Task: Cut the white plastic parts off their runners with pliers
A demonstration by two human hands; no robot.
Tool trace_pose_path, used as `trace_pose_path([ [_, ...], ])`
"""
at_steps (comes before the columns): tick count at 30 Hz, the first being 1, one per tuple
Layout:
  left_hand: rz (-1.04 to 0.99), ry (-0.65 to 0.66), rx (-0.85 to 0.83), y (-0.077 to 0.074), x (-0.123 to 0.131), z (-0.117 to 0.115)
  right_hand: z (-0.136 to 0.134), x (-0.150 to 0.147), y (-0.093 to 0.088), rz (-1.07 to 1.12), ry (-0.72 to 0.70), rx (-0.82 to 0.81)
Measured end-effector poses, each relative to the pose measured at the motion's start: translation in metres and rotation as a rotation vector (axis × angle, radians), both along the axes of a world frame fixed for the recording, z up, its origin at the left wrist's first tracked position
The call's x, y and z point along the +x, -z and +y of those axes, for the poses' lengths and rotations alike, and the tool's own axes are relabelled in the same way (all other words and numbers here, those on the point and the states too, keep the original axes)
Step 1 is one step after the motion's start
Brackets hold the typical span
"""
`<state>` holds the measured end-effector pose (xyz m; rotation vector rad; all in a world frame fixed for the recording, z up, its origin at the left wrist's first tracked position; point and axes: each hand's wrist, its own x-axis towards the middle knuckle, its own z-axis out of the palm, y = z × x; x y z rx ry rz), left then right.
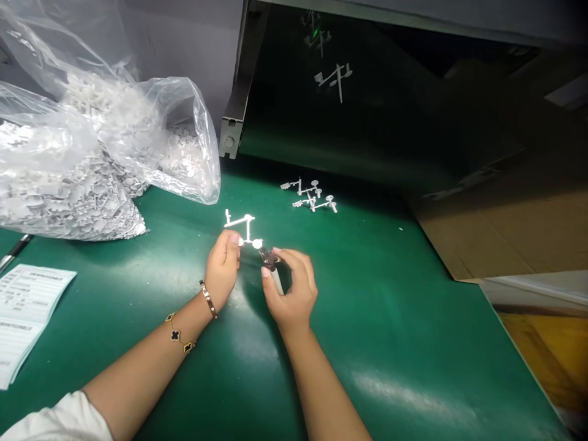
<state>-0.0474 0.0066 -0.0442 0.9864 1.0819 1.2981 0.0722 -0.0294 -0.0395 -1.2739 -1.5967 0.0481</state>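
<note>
My left hand (223, 260) pinches a white plastic sprue (248, 229), a branched moulding with small round tabs, and holds it above the green table. In my right hand (294, 285) is a pair of cutting nippers (271, 261) with pale handles, gripped between thumb and fingers. The dark jaws are close to the round tab at the sprue's near end; I cannot tell whether they touch it. Farther back, more white sprues (312, 197) lie on the table, beyond both hands.
Clear plastic bags (68, 190) full of small white pieces fill the back left. Printed papers (27, 306) and a pen (16, 252) lie at the left edge. A dark glossy panel (367, 122) rises behind the green table (390, 343), with cardboard (505, 226) at right.
</note>
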Motion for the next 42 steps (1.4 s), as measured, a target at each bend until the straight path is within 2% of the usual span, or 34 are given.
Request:
trace_pose_path([
  [8,0.000,-0.072,0.000,-0.0020,0.0007,0.0009,0.0030,-0.0005,0.0053,-0.035,0.030,-0.143],
  [16,0.217,-0.010,0.072,0.0018,0.0005,0.0005,0.0027,-0.0036,0.0060,-0.003,-0.028,-0.232],
  [26,0.176,-0.014,0.049,-0.0003,0.0022,-0.0004,0.0023,-0.0048,0.0015,0.022,-0.028,-0.238],
  [36,0.218,-0.001,0.073,-0.0011,0.0014,-0.0004,0.0028,-0.0044,0.0024,0.021,-0.034,-0.267],
  [42,0.239,0.047,0.104,0.0027,0.0012,-0.0004,0.0030,-0.0029,0.0048,-0.042,-0.015,-0.211],
])
